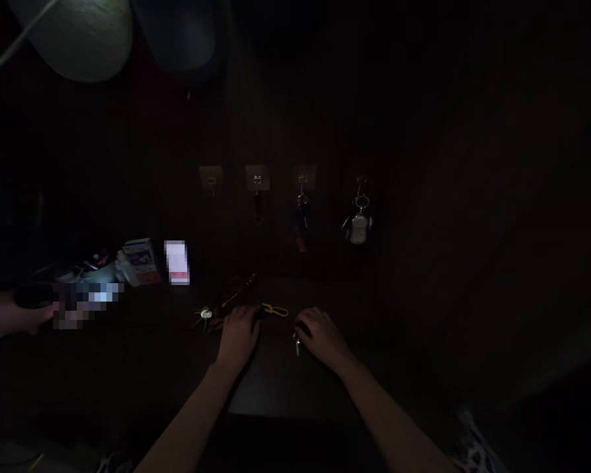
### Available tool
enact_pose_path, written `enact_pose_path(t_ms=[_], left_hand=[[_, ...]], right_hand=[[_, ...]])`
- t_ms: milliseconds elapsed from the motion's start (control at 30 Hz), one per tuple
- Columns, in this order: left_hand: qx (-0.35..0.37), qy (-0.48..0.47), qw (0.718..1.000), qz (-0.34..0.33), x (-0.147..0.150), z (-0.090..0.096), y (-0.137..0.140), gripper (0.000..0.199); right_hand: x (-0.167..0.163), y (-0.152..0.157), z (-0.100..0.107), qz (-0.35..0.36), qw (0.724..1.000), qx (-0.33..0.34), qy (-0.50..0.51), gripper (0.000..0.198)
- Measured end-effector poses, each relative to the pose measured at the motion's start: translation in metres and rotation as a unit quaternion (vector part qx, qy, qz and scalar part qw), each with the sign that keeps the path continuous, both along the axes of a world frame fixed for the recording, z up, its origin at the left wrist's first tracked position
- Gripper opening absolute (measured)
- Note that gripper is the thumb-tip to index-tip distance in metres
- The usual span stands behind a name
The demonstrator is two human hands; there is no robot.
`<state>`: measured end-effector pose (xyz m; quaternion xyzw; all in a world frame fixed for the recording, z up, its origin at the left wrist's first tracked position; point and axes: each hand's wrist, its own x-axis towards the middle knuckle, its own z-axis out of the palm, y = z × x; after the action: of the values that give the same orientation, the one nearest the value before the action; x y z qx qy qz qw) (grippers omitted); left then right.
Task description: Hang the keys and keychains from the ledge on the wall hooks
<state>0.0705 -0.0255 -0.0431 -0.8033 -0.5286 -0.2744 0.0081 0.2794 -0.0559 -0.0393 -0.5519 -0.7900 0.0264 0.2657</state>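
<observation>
In dim light, my left hand (238, 334) rests at the table, fingers curled down and closed; what lies under them is too dark to make out. Just past its fingertips lies a yellow cord loop (276, 309). A bunch of keys (205, 315) with a pale tag sits against its left side, and a dark strap (243, 287) stretches behind. My right hand (322, 334) is closed, palm down, with a small silver key (297, 344) poking out below the thumb side.
Several hooks are on the dark back panel: a bare hook (211, 184), a hook with a thin loop (257, 210), keys (301, 210) and a silver fob (359, 226). A lit phone (177, 263) stands beside boxes (140, 261). Another person's hand (17, 312) is at left. Caps (86, 39) hang above.
</observation>
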Motion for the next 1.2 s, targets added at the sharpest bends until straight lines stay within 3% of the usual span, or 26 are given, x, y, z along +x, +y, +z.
enact_pose_path(t_ms=[200,333,433,667,933,1000,1100,1200], left_hand=[[0.033,0.034,0.997,0.057,-0.003,0.000,-0.001,0.019],[0.055,0.019,0.994,0.091,-0.006,0.001,0.000,0.032],[0.072,0.015,0.996,0.048,-0.003,0.004,-0.001,0.046],[0.050,0.069,0.994,-0.075,0.015,0.016,0.008,0.030],[-0.011,0.154,0.987,-0.046,0.029,0.023,0.021,0.019],[-0.029,0.108,0.993,-0.048,0.030,0.023,0.021,0.019],[-0.089,-0.096,0.989,-0.068,0.031,0.021,0.026,0.019],[-0.170,-0.347,0.919,-0.075,0.030,0.022,0.034,0.017]], right_hand=[[0.002,0.005,-0.007,-0.093,0.995,0.029,-0.010,0.007],[0.005,0.008,-0.012,-0.132,0.990,0.052,-0.007,0.007],[0.006,0.009,-0.012,-0.129,0.990,0.058,-0.001,0.009],[0.005,0.008,-0.011,-0.124,0.991,0.047,0.011,0.009],[0.007,0.009,-0.012,-0.112,0.992,0.053,0.020,0.010],[0.007,0.009,-0.012,-0.111,0.992,0.058,0.024,0.011],[0.007,0.009,-0.011,-0.103,0.992,0.062,0.039,0.012],[0.006,0.008,-0.009,-0.092,0.992,0.065,0.052,0.012]])
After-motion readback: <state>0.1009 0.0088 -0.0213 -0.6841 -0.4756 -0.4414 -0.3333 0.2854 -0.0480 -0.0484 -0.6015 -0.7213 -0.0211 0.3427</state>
